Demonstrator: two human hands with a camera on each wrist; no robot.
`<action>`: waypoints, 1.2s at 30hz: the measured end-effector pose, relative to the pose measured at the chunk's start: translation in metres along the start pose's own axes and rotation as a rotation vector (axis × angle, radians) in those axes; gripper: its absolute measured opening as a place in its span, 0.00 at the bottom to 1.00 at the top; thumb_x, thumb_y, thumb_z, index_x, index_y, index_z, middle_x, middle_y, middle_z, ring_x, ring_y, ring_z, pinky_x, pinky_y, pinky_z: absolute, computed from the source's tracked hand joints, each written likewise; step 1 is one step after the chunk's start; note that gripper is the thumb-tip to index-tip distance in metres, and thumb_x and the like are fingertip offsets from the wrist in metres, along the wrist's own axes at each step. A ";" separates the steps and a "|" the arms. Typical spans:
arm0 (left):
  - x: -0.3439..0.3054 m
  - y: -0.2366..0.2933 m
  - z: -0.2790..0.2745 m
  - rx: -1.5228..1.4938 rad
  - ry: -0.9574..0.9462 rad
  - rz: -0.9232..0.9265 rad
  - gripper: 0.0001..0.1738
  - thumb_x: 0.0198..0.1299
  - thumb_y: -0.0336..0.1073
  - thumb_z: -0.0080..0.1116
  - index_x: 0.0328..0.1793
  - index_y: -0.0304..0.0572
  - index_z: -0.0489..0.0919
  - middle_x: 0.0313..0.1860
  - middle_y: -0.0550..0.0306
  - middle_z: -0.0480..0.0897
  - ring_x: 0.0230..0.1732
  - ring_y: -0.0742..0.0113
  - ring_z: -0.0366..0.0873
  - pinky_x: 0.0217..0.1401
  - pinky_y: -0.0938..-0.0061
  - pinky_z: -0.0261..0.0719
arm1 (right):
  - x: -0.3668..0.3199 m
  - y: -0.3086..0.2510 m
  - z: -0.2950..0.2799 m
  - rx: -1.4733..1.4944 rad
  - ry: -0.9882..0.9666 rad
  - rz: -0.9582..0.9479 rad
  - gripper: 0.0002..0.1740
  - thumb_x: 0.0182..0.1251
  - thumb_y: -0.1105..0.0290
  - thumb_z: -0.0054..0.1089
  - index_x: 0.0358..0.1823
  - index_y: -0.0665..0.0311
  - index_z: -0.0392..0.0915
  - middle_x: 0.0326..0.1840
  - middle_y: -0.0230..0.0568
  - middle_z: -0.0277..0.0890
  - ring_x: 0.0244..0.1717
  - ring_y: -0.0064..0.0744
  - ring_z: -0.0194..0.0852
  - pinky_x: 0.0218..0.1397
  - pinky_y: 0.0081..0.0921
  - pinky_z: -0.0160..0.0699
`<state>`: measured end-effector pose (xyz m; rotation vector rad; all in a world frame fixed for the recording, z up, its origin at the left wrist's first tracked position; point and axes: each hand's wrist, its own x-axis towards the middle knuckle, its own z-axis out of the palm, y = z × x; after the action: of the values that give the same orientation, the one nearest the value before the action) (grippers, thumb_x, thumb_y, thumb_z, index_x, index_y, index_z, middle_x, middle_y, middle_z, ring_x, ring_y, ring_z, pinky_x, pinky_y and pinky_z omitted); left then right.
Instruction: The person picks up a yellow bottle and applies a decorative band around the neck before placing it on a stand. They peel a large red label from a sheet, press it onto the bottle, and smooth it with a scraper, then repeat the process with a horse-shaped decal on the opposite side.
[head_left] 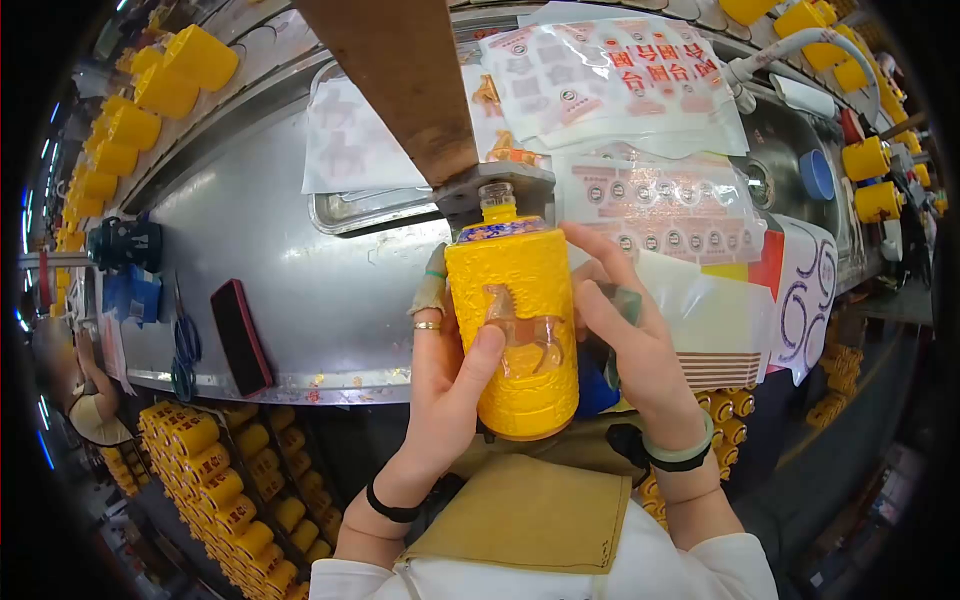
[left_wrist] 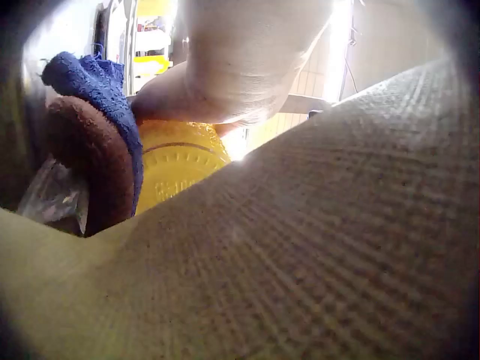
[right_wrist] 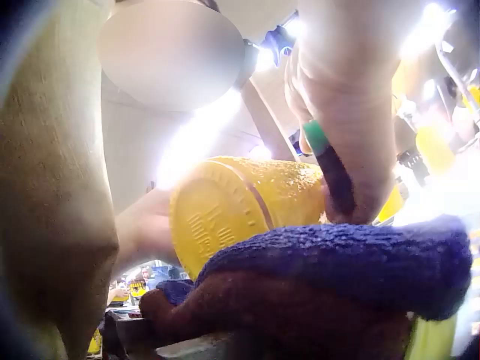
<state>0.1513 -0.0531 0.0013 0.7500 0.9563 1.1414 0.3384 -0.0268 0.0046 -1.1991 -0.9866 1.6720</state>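
Note:
A yellow embossed bottle point(head_left: 520, 400) with a brown horse picture on its side lies between the hands, its clear neck at a dark metal fitting under a wooden post. My left hand point(head_left: 440, 385) grips its left side, thumb beside the horse; a pale cover wraps one finger. On the opposite side, my right hand point(head_left: 640, 345) has fingertips at the bottle's shoulder and side. A small flat green and dark piece point(right_wrist: 330, 161) is tucked in that hand. The bottle's embossed base point(left_wrist: 176, 169) also shows in the left wrist view.
Sheets of printed decals point(head_left: 655, 205) cover the metal bench at the back right. A phone point(head_left: 241, 338) and scissors point(head_left: 185, 350) lie to the left. Below the bench edge stand stacked yellow bottles point(head_left: 215, 480). A blue cloth point(right_wrist: 337, 259) is under the bottle. The wooden post point(head_left: 395, 80) rises ahead.

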 end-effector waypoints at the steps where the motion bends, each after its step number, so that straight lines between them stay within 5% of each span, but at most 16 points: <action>1: 0.000 0.000 0.001 0.002 -0.001 0.000 0.38 0.79 0.31 0.50 0.88 0.35 0.46 0.81 0.47 0.62 0.82 0.59 0.61 0.83 0.62 0.60 | 0.000 0.000 0.001 0.001 0.000 -0.011 0.34 0.79 0.67 0.58 0.82 0.65 0.61 0.42 0.24 0.67 0.44 0.15 0.66 0.50 0.17 0.65; 7: 0.001 -0.001 0.001 -0.013 0.008 0.019 0.40 0.80 0.31 0.49 0.89 0.36 0.43 0.82 0.46 0.61 0.82 0.58 0.61 0.84 0.61 0.59 | 0.001 0.005 0.001 -0.041 -0.013 -0.038 0.39 0.72 0.75 0.69 0.81 0.60 0.62 0.41 0.27 0.65 0.43 0.19 0.71 0.49 0.18 0.72; 17: 0.001 -0.003 -0.001 0.020 -0.024 0.079 0.40 0.79 0.31 0.52 0.89 0.35 0.44 0.83 0.46 0.60 0.83 0.58 0.59 0.85 0.61 0.56 | 0.001 -0.003 0.005 -0.017 -0.026 -0.012 0.39 0.72 0.76 0.68 0.81 0.60 0.61 0.41 0.28 0.65 0.45 0.22 0.75 0.51 0.21 0.75; 21: 0.003 -0.004 -0.001 -0.019 -0.022 0.105 0.42 0.78 0.30 0.54 0.89 0.35 0.43 0.83 0.46 0.60 0.83 0.57 0.59 0.85 0.61 0.56 | 0.001 -0.007 -0.003 -0.092 -0.012 0.016 0.39 0.70 0.80 0.65 0.81 0.62 0.61 0.44 0.28 0.65 0.45 0.20 0.68 0.51 0.19 0.71; 25: 0.002 -0.004 -0.001 -0.025 -0.018 0.141 0.45 0.74 0.28 0.57 0.89 0.34 0.44 0.82 0.45 0.61 0.82 0.58 0.62 0.83 0.62 0.60 | 0.010 -0.025 -0.012 -0.147 -0.041 -0.081 0.37 0.66 0.86 0.57 0.78 0.69 0.63 0.48 0.31 0.68 0.49 0.21 0.67 0.55 0.18 0.70; 28: 0.001 -0.007 0.000 0.124 -0.020 0.182 0.48 0.71 0.26 0.61 0.88 0.33 0.44 0.80 0.45 0.62 0.80 0.58 0.65 0.81 0.62 0.64 | 0.017 -0.050 0.002 -0.317 0.073 -0.336 0.28 0.69 0.87 0.54 0.71 0.72 0.67 0.58 0.39 0.73 0.59 0.27 0.74 0.66 0.23 0.73; 31: 0.000 -0.006 0.003 0.057 -0.026 0.121 0.51 0.69 0.23 0.59 0.90 0.34 0.40 0.84 0.45 0.57 0.84 0.56 0.57 0.85 0.61 0.56 | 0.024 -0.069 0.008 -0.653 0.045 -0.592 0.20 0.64 0.88 0.58 0.58 0.70 0.79 0.50 0.43 0.84 0.51 0.34 0.82 0.57 0.28 0.81; 33: 0.001 -0.006 0.004 0.096 0.001 0.177 0.48 0.70 0.26 0.63 0.87 0.31 0.44 0.78 0.44 0.64 0.78 0.59 0.66 0.80 0.62 0.66 | 0.024 -0.092 0.020 -0.967 -0.211 -0.639 0.22 0.62 0.89 0.61 0.57 0.69 0.82 0.48 0.41 0.85 0.47 0.31 0.83 0.54 0.26 0.80; 34: 0.001 -0.006 0.006 0.094 0.005 0.180 0.48 0.70 0.26 0.63 0.87 0.31 0.44 0.78 0.44 0.64 0.78 0.59 0.66 0.80 0.62 0.66 | 0.025 -0.094 0.030 -1.023 -0.296 -0.690 0.22 0.58 0.86 0.65 0.56 0.68 0.84 0.44 0.43 0.85 0.44 0.38 0.81 0.48 0.31 0.79; 36: 0.001 -0.008 0.008 0.058 0.025 0.203 0.48 0.70 0.26 0.63 0.87 0.32 0.44 0.78 0.44 0.65 0.78 0.58 0.66 0.80 0.62 0.65 | 0.030 -0.092 0.040 -1.122 -0.319 -0.745 0.22 0.58 0.85 0.65 0.56 0.68 0.84 0.44 0.44 0.85 0.43 0.42 0.79 0.46 0.34 0.78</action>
<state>0.1614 -0.0545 -0.0025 0.8971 0.9530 1.3062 0.3107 0.0276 0.0898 -0.9563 -2.3825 0.6458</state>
